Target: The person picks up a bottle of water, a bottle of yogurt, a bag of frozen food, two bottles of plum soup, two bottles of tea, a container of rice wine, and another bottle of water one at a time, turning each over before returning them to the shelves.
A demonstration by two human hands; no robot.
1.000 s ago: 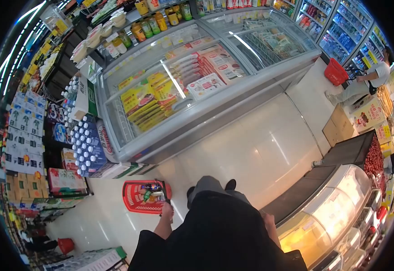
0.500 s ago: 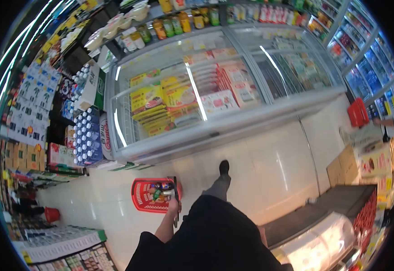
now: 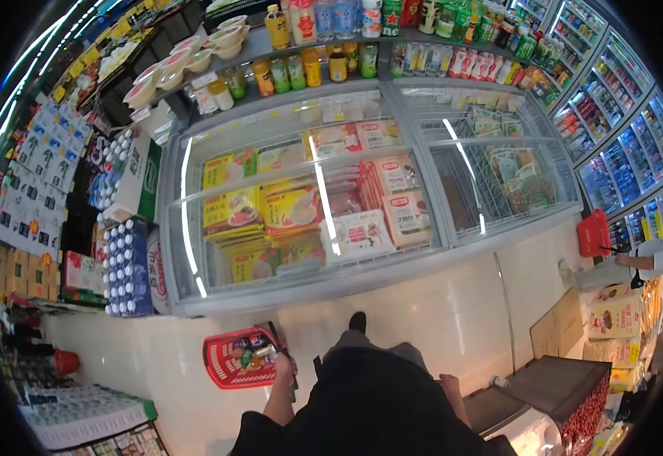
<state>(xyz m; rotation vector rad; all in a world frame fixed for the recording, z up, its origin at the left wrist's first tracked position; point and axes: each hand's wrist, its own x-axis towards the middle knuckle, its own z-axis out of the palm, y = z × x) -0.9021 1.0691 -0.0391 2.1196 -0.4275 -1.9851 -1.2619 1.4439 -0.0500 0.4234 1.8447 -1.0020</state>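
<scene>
Pale shiny floor (image 3: 454, 325), red basket (image 3: 222, 362), slotted, dark-handled

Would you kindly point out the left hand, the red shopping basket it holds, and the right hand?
Left hand (image 3: 284, 367): head view, on its middle.
Red shopping basket (image 3: 221, 366): head view, on its slotted red plastic.
Right hand (image 3: 449, 383): head view, on its middle.

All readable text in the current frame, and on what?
"ne": green cylindrical drink container with red star; rest illegible.
Too small or blurred: yellow flat food packets, white-and-red food packets, blue-and-white bottle carton, all other labels.
Red plastic basket and contents: nothing readable.
</scene>
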